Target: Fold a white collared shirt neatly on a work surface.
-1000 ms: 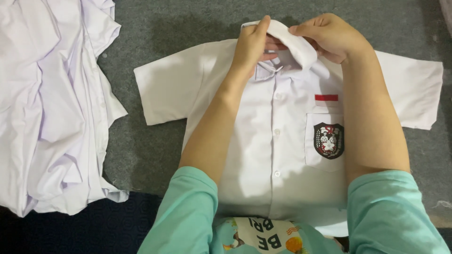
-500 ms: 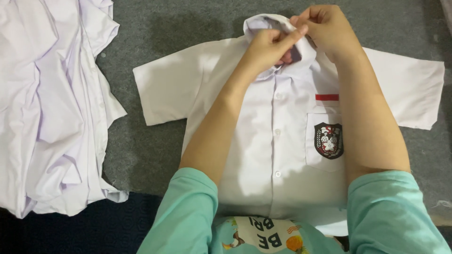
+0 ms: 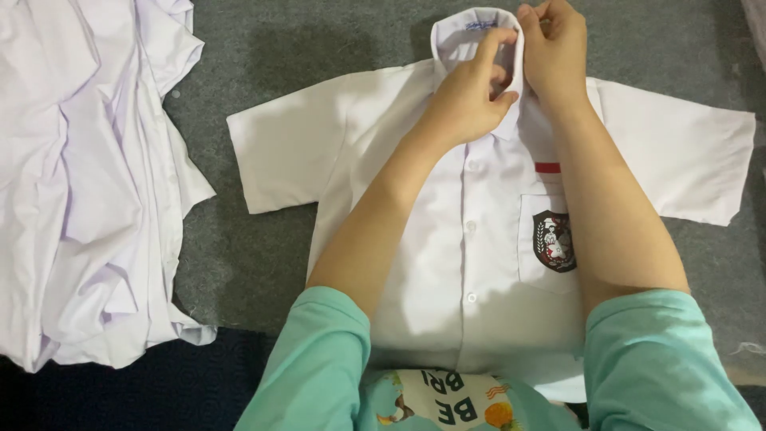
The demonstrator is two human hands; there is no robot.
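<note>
White short-sleeved shirt with dark crest badge and small red stripe; grey carpet; mint-green sleeves; white, faintly lilac cloth pile.

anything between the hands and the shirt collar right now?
Nothing visible. Both hands are already on the collar of the white shirt: the left hand grips it from the front, the right hand pinches its right edge. The pile of white cloth lies apart, to the left on the grey floor.
</note>
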